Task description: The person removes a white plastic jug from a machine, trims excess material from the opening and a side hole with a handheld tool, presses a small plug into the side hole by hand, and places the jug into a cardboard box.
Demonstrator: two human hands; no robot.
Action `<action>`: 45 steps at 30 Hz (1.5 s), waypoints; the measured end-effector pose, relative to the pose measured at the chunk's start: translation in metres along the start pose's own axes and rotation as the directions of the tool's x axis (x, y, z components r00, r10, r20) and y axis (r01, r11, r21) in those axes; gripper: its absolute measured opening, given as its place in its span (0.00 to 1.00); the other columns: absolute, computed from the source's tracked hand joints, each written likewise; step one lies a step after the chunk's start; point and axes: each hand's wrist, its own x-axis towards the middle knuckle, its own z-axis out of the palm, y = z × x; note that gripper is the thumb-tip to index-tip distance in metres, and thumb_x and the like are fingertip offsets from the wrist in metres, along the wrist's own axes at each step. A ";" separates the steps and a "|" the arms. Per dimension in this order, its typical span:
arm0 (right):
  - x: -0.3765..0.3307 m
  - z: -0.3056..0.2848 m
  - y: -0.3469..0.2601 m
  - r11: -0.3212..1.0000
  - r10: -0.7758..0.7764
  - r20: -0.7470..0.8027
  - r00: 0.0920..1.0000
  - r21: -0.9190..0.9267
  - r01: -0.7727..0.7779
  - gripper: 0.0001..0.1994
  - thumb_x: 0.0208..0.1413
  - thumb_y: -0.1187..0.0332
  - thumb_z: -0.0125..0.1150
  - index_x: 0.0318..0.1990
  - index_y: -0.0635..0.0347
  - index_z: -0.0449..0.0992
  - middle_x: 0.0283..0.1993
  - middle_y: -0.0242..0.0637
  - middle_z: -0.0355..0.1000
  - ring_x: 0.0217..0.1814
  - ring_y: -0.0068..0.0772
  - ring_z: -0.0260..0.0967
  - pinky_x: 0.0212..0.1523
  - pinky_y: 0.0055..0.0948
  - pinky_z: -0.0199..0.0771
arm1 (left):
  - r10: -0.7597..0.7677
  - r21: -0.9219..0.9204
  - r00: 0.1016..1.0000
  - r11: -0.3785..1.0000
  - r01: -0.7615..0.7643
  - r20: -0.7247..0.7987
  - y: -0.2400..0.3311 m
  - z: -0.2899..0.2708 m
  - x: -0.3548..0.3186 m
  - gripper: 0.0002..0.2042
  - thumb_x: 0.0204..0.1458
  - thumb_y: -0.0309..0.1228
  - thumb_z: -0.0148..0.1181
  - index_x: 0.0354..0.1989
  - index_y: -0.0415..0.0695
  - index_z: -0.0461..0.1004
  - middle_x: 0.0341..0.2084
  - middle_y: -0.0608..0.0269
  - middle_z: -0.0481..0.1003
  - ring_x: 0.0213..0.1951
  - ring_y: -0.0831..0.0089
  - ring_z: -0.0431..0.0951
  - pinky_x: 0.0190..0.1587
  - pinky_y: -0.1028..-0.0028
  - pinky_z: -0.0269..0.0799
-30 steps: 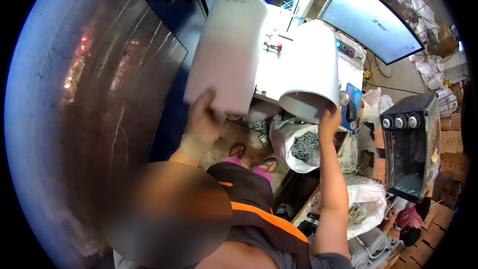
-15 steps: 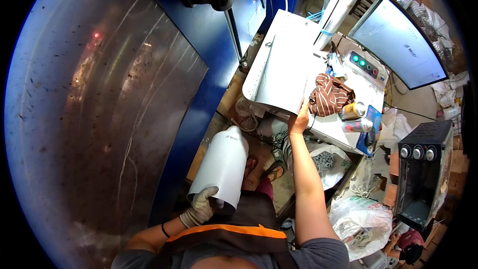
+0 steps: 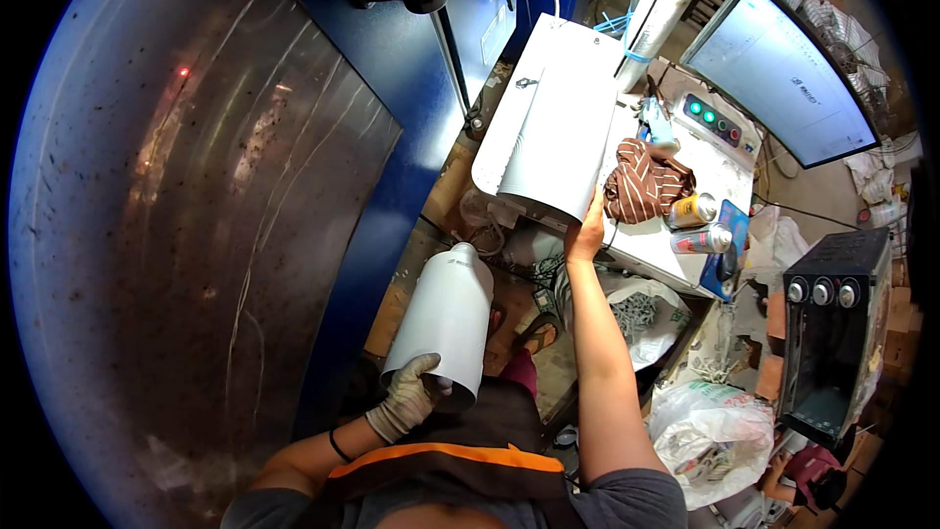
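Note:
My left hand (image 3: 407,400), in a pale work glove, is closed on the open rim of a white bottle-shaped shell (image 3: 441,309). The shell hangs low in front of me, its narrow neck pointing away and its hollow end toward me. A second white rounded shell (image 3: 560,142) lies on the white worktop (image 3: 499,152), open end toward me. At that end's right side my bare right hand (image 3: 586,233) grips the rim, fingers partly hidden behind it. A brown striped cloth (image 3: 641,181) lies just right of this hand.
Right of the cloth lie two spray cans (image 3: 697,225), with a button panel (image 3: 712,120) and a monitor (image 3: 788,73) beyond. A blue machine cabinet (image 3: 367,235) stands left. At right are a black oven-like box (image 3: 832,333), a plastic sack (image 3: 710,436) and another person (image 3: 815,475).
My left hand and the shell in it have shifted slightly to the right. My right hand stays on the rim of the shell on the worktop. The view has moved a little.

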 end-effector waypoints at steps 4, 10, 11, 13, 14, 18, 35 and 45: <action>0.001 -0.002 -0.001 0.999 0.027 0.024 0.999 -0.020 -0.027 0.24 0.59 0.65 0.46 0.62 0.61 0.57 0.52 0.54 0.69 0.50 0.55 0.69 0.48 0.40 0.70 | -0.026 0.007 1.000 1.000 0.026 0.003 -0.008 0.000 0.007 0.08 0.52 0.30 0.58 0.38 0.43 0.70 0.24 0.63 0.74 0.23 0.70 0.76 0.29 0.69 0.75; -0.039 -0.037 -0.002 0.981 0.195 0.088 0.977 -0.037 -0.192 0.36 0.50 0.58 0.62 0.64 0.61 0.54 0.60 0.58 0.60 0.58 0.56 0.63 0.52 0.40 0.67 | -0.080 0.040 0.992 0.996 0.084 -0.095 -0.024 0.021 0.016 0.10 0.52 0.33 0.59 0.39 0.42 0.69 0.28 0.62 0.73 0.26 0.70 0.76 0.30 0.69 0.77; -0.053 -0.068 -0.016 0.963 0.249 0.339 0.907 0.013 -0.269 0.41 0.46 0.57 0.67 0.65 0.61 0.51 0.62 0.58 0.58 0.60 0.55 0.61 0.54 0.41 0.65 | -0.082 0.037 0.994 0.996 0.085 -0.068 -0.031 0.017 0.026 0.11 0.52 0.34 0.59 0.39 0.42 0.69 0.28 0.61 0.72 0.28 0.69 0.76 0.30 0.69 0.77; -0.111 -0.127 -0.020 0.877 0.245 0.729 0.640 0.114 -0.467 0.48 0.40 0.54 0.71 0.66 0.61 0.49 0.64 0.57 0.56 0.63 0.52 0.59 0.56 0.41 0.63 | -0.139 -0.030 0.990 0.990 0.138 -0.016 -0.041 0.020 0.042 0.10 0.53 0.34 0.57 0.39 0.42 0.69 0.29 0.61 0.72 0.29 0.69 0.75 0.31 0.70 0.77; -0.148 -0.149 -0.018 0.795 0.180 0.858 0.481 0.161 -0.584 0.50 0.39 0.53 0.72 0.66 0.62 0.48 0.64 0.56 0.56 0.63 0.50 0.59 0.56 0.40 0.63 | -0.154 -0.078 0.988 0.985 0.155 0.015 -0.051 0.022 0.049 0.10 0.54 0.35 0.56 0.39 0.42 0.69 0.29 0.61 0.72 0.30 0.69 0.75 0.31 0.71 0.77; -0.220 -0.216 -0.073 0.881 0.465 0.776 0.426 -0.354 -0.315 0.41 0.46 0.59 0.65 0.66 0.58 0.51 0.47 0.62 0.69 0.50 0.59 0.69 0.45 0.44 0.69 | -0.367 0.033 0.919 0.930 0.366 0.144 -0.087 0.061 0.038 0.11 0.54 0.32 0.55 0.42 0.43 0.66 0.30 0.56 0.73 0.29 0.66 0.76 0.35 0.70 0.77; -0.447 -0.490 -0.095 0.749 0.413 -0.321 0.852 -0.413 -0.518 0.26 0.49 0.67 0.56 0.59 0.45 0.65 0.51 0.42 0.71 0.38 0.48 0.72 0.37 0.37 0.74 | -0.498 0.290 0.169 0.176 -0.941 0.851 -0.242 0.325 -0.033 0.18 0.59 0.37 0.51 0.51 0.35 0.70 0.47 0.56 0.71 0.46 0.68 0.71 0.50 0.70 0.68; -0.897 -0.563 -0.090 -0.530 0.492 -0.738 -0.461 0.166 -0.831 0.10 0.55 0.62 0.52 0.37 0.57 0.75 0.36 0.46 0.75 0.39 0.50 0.73 0.39 0.42 0.71 | -0.662 -0.456 -0.447 0.175 -0.873 0.601 -0.468 0.294 -0.176 0.23 0.41 0.38 0.69 0.45 0.40 0.74 0.47 0.54 0.70 0.50 0.64 0.70 0.54 0.65 0.64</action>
